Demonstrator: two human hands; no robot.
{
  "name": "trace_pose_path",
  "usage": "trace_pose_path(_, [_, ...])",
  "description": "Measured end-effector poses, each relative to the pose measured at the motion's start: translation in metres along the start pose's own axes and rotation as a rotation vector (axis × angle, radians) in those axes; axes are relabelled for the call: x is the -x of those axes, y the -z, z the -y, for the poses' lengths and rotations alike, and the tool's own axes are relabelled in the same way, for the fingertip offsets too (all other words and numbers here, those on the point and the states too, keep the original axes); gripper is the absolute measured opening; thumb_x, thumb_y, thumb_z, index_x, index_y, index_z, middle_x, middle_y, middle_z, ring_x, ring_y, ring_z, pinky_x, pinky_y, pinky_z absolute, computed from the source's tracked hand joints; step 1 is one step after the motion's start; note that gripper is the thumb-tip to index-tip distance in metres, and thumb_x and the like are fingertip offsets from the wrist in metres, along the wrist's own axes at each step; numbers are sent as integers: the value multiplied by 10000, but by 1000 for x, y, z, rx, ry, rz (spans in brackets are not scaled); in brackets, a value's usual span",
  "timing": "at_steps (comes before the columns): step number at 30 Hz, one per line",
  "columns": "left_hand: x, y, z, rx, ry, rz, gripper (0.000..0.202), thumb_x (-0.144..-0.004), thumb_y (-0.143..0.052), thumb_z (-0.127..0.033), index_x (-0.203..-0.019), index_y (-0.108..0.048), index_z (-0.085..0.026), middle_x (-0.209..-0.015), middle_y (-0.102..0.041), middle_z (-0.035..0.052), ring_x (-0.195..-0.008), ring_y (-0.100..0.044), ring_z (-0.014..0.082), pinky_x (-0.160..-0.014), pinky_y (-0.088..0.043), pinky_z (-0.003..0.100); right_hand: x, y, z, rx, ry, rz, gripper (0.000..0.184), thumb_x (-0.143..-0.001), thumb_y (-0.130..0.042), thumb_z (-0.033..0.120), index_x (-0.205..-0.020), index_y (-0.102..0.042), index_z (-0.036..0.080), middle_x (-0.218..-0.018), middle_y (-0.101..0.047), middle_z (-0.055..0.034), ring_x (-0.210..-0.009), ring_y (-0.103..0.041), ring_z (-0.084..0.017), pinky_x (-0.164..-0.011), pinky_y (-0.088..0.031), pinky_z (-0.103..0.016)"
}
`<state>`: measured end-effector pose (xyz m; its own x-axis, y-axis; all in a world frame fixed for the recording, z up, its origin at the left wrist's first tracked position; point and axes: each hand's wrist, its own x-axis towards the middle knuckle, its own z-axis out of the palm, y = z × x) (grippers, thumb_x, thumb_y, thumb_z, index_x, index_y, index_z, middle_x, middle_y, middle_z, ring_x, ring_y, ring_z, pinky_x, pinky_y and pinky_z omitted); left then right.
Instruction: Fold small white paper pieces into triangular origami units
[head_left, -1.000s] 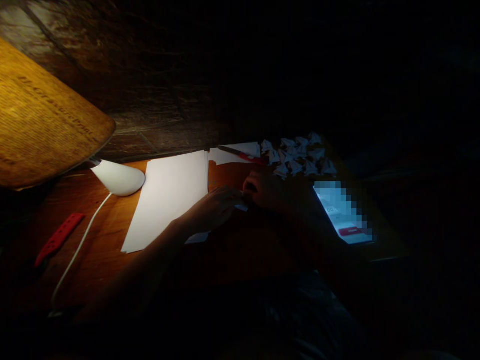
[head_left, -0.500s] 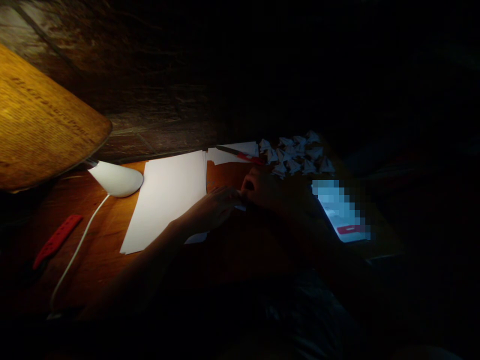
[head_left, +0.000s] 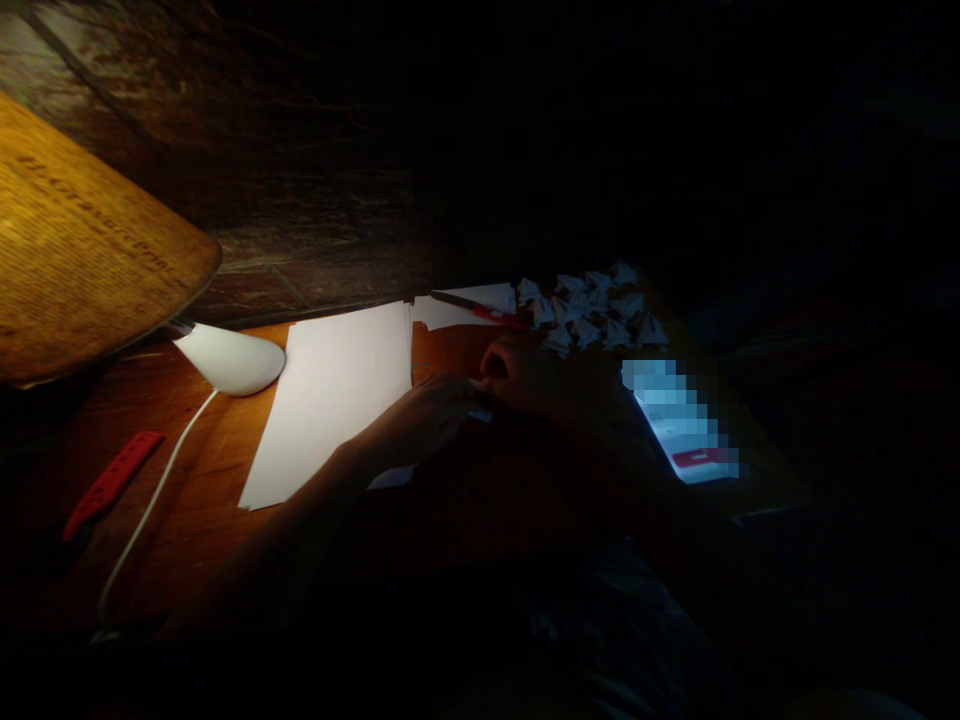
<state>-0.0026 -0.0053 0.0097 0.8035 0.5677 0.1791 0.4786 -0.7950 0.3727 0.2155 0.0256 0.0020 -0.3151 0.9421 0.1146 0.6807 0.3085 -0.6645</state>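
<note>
A small piece of folded white paper (head_left: 480,414) is pinched between my two hands over the dim middle of the wooden table. My left hand (head_left: 435,408) closes on it from the left, its forearm crossing the stack of white sheets (head_left: 345,390). From the right, my right hand (head_left: 517,375) grips the same paper with thumb and finger curled together. Most of the paper is hidden by the fingers, and its exact shape is lost in shadow. Several small folded paper pieces (head_left: 585,310) stand in a group beyond my right hand.
A lamp with a yellow shade (head_left: 82,250) and white base (head_left: 232,360) stands at left, its white cord (head_left: 157,500) running forward. Near it lies a red power strip (head_left: 112,485). A red-handled knife (head_left: 480,308) rests on smaller paper sheets (head_left: 450,318). A lit phone (head_left: 675,430) lies at right.
My right hand's fingers have shifted very slightly around the paper. My left hand and the things on the table stay where they were.
</note>
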Motion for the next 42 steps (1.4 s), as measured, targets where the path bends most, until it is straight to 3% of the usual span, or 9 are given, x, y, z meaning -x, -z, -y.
trace_pose_path(5, [-1, 1, -1, 14, -10, 6, 484, -957, -489, -82, -1363, -679, -265, -1213, -692, 92, -1124, -608, 264, -981, -548, 450, -2, 4, -3, -59, -19, 34, 88, -844, -662, 118, -832, -705, 194, -965, -675, -28, -831, -605, -151, -743, -432, -280])
trace_pose_path(18, [-1, 0, 0, 20, 4, 18, 480, -950, -492, -63, -1340, -680, -269, -1267, -684, 79, -1199, -605, 262, -1053, -528, 472, -3, -8, -9, -109, -2, -28, 277, -746, -703, 68, -986, -704, 207, -1017, -665, -27, -855, -629, -159, -791, -486, -291])
trace_pose_path(23, [0, -1, 1, -9, 6, 18, 431, -972, -490, -69, -1311, -689, -247, -1363, -663, 88, -1231, -610, 265, -1072, -528, 481, -3, -7, -11, -99, 2, -31, 286, -757, -723, 88, -1018, -708, 205, -1047, -681, -41, -873, -631, -169, -799, -487, -304])
trace_pose_path(31, [-1, 1, -2, -52, 3, 14, 476, -946, -498, -81, -1357, -671, -245, -1274, -718, 85, -1147, -628, 261, -993, -541, 447, -3, -4, -13, -132, -4, -9, 210, -832, -651, 101, -1012, -728, 177, -1037, -686, -52, -817, -599, -153, -788, -473, -305])
trace_pose_path(37, [0, 1, -1, -79, 7, 21, 457, -944, -502, -83, -1336, -674, -244, -1368, -697, 84, -1251, -617, 269, -1069, -504, 485, -3, -7, -12, -110, -8, -51, 213, -783, -729, 87, -970, -722, 188, -1014, -692, -38, -818, -602, -144, -769, -472, -284])
trace_pose_path(42, [-1, 0, -2, -6, -29, 12, 439, -920, -476, -46, -1271, -680, -210, -1313, -716, 87, -1245, -657, 239, -1078, -546, 454, -4, -8, -12, -112, -20, -45, 260, -756, -741, 97, -998, -723, 190, -1009, -693, -34, -812, -607, -148, -757, -471, -286])
